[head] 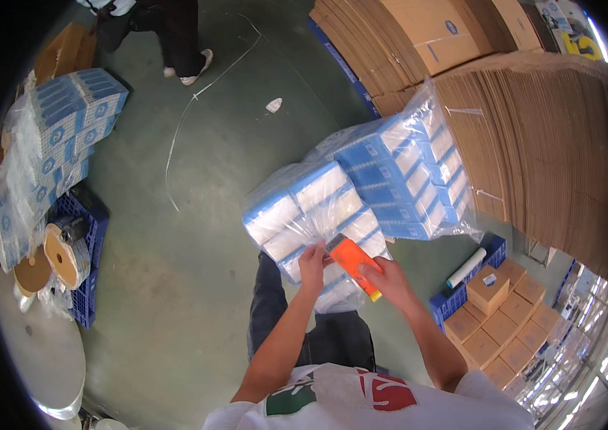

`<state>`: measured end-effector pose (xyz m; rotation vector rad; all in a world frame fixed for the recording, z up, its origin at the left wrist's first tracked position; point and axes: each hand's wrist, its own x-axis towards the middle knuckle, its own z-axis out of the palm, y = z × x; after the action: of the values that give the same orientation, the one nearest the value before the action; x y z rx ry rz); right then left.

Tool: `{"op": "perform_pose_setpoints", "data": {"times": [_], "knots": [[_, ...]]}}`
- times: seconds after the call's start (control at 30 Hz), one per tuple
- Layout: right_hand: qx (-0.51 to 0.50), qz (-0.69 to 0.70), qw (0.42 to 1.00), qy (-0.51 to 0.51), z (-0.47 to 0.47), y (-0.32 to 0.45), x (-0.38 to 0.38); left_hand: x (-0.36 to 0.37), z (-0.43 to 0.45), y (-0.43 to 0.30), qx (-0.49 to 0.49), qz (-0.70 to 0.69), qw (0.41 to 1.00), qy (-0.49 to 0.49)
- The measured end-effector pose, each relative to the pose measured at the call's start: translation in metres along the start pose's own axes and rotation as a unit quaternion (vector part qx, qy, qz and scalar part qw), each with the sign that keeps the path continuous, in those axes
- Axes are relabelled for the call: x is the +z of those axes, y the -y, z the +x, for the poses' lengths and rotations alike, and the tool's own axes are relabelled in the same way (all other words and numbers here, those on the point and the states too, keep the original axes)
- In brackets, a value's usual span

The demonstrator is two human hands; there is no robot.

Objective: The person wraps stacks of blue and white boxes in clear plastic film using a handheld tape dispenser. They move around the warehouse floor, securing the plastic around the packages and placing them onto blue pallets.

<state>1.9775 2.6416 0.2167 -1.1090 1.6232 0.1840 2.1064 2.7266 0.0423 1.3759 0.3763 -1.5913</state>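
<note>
In front of my body stands a bundle of blue-and-white packs [325, 188], wrapped in clear plastic film. My right hand [387, 277] grips an orange hand tool [352, 260] with a dark grey front end and a yellow rear tip; its exact kind is unclear. Close to the tool's front end, my left hand [312, 266] pinches the gathered film [319, 231] on the bundle's near face. The folds of the film run together toward those fingers, which partly hide the pinched spot. Touching the bundle behind and to the right is a second film-wrapped stack of similar packs [384, 177].
Flattened cardboard cartons [540, 145] stand on the right. Below them are small brown boxes [500, 317], a blue pallet [451, 306] and a film roll [466, 267]. Leftward sit wrapped packs [62, 134] and a pallet [89, 258] with rolls. A person [175, 37] and loose strapping [171, 161] are ahead.
</note>
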Motion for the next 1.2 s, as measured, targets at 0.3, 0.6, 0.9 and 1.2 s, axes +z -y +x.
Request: {"op": "perform_pose_setpoints", "data": {"times": [0.3, 0.6, 0.9, 1.2], "knots": [[-0.046, 0.099, 0.994, 0.001, 0.047, -0.078, 0.025, -0.023, -0.016, -0.020, 0.002, 0.292, 0.953, 0.077], [0.005, 0.081, 0.996, 0.040, 0.044, -0.048, 0.011, -0.019, -0.080, 0.036, 0.263, 0.600, 0.723, 0.218], [-0.007, 0.052, 0.998, -0.031, 0.032, -0.041, 0.032, -0.033, 0.025, 0.010, 0.245, 0.470, 0.841, 0.104], [0.021, 0.057, 0.995, -0.073, -0.014, -0.124, 0.041, -0.016, 0.061, -0.012, 0.079, 0.352, 0.932, 0.044]]}}
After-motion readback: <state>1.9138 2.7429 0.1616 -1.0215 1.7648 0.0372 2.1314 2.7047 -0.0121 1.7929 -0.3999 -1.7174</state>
